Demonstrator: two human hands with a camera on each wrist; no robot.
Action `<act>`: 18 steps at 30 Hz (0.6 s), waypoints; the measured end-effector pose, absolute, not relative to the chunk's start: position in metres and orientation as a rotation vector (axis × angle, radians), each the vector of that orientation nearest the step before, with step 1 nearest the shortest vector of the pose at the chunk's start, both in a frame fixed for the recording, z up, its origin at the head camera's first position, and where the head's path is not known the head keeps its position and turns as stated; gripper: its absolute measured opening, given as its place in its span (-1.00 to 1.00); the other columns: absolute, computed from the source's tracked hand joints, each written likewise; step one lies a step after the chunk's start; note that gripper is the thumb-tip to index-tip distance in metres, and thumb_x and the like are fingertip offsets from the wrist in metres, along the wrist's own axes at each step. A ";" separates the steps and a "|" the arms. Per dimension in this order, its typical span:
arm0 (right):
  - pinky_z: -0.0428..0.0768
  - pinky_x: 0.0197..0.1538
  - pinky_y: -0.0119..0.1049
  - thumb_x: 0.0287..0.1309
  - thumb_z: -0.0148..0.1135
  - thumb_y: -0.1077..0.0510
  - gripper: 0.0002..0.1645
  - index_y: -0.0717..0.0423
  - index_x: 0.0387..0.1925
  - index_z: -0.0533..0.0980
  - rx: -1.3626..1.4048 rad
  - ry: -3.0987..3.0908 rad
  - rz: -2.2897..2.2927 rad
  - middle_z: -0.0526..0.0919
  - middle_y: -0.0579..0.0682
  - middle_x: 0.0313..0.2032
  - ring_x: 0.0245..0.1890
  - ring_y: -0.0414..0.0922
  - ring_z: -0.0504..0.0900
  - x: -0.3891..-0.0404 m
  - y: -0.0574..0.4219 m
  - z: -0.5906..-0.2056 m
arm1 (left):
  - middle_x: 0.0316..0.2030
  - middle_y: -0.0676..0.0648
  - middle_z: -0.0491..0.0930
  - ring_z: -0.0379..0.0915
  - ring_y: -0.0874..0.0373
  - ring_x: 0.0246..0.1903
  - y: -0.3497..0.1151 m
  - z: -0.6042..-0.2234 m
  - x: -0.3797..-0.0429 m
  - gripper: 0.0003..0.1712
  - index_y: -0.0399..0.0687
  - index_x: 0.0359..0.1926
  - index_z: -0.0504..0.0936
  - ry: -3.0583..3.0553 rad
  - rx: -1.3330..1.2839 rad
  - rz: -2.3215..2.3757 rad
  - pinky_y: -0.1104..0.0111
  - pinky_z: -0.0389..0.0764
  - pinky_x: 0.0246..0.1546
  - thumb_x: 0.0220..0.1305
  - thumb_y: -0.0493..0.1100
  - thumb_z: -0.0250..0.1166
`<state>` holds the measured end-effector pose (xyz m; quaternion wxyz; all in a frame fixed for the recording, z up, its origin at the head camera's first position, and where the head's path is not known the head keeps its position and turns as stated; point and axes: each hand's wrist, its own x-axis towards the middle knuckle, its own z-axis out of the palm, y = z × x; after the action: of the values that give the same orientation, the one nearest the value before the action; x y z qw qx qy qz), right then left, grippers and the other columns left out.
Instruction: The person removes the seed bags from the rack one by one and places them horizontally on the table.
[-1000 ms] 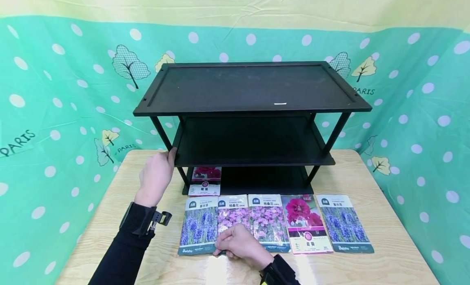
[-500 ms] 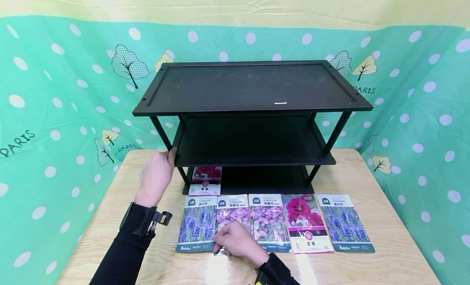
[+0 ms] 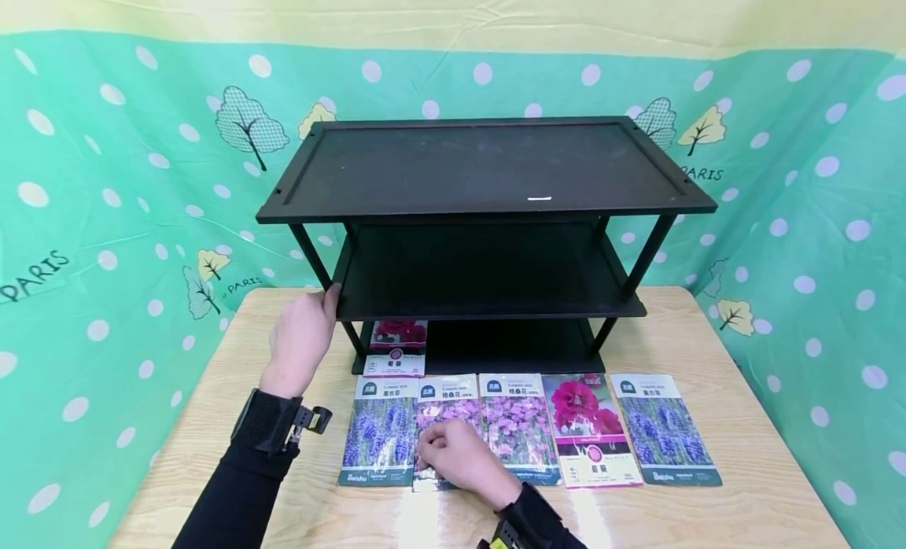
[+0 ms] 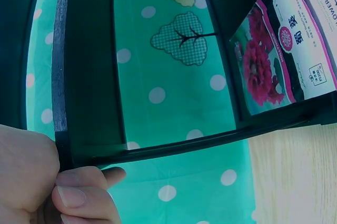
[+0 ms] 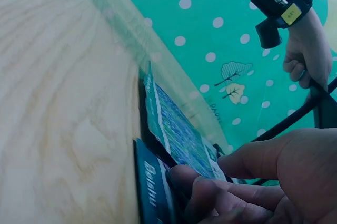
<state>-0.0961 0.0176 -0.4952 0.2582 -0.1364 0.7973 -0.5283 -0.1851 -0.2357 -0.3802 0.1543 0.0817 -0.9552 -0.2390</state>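
Observation:
My left hand grips the left front corner of the middle tier of a black shelf rack; its curled fingers show below the edge in the left wrist view. Above the second seed packet from the left, with pink flowers, is my right hand. Its fingers are loosely bent, with thumb and fingertips apart in the right wrist view, and it hides part of that packet. Just left lies a lavender seed packet, its near edge raised off the table in the right wrist view.
To the right lie another pink-flower packet, a red hollyhock packet and a second lavender packet. Another hollyhock packet rests at the bottom tier's left end. A dotted green cloth hangs around the wooden table.
The left lavender packet has shifted slightly left, off the pink-flower packet beside it. My right hand has moved slightly up along the pink-flower packet. My left hand stays on the rack.

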 end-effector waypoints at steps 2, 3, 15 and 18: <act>0.31 -0.58 -0.45 0.40 0.27 0.15 -0.83 0.17 -0.16 0.68 -0.404 2.219 -1.406 0.70 -0.08 -0.48 -0.65 -0.28 0.39 -0.098 0.020 -0.492 | -0.72 -0.02 0.21 0.22 0.05 -0.77 -0.236 -0.381 -0.185 -0.33 -0.11 -0.57 0.44 -2.732 0.228 -0.694 0.28 0.19 -0.80 0.67 0.14 -0.13; 0.35 -0.56 -0.44 0.41 0.26 0.14 -0.81 0.19 -0.13 0.67 -0.417 2.241 -1.400 0.70 -0.09 -0.46 -0.63 -0.29 0.41 -0.098 0.022 -0.490 | -0.72 -0.02 0.21 0.23 0.05 -0.77 -0.236 -0.382 -0.185 -0.34 -0.12 -0.57 0.45 -2.727 0.224 -0.695 0.28 0.20 -0.80 0.67 0.13 -0.13; 0.67 0.09 -0.10 0.35 0.34 0.06 -0.60 0.21 0.10 0.63 -0.714 2.789 -1.169 0.76 0.08 -0.04 -0.03 -0.07 0.73 -0.098 0.047 -0.487 | -0.71 -0.04 0.22 0.28 0.04 -0.75 -0.235 -0.382 -0.185 -0.43 -0.13 -0.46 0.48 -2.716 0.213 -0.710 0.28 0.22 -0.79 0.67 0.10 -0.09; 0.58 0.21 0.09 0.30 0.40 0.01 -0.51 0.21 0.14 0.62 -0.728 2.927 -1.098 0.71 0.16 0.09 0.15 0.10 0.66 -0.096 0.059 -0.488 | -0.71 -0.04 0.22 0.28 0.04 -0.76 -0.235 -0.382 -0.184 -0.41 -0.11 -0.49 0.45 -2.715 0.222 -0.711 0.28 0.21 -0.79 0.67 0.12 -0.10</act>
<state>-0.0957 0.0589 -0.4879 -0.0341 -0.2265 0.9114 -0.3419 -0.1843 -0.2354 -0.3818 0.1626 0.0779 -0.9515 -0.2492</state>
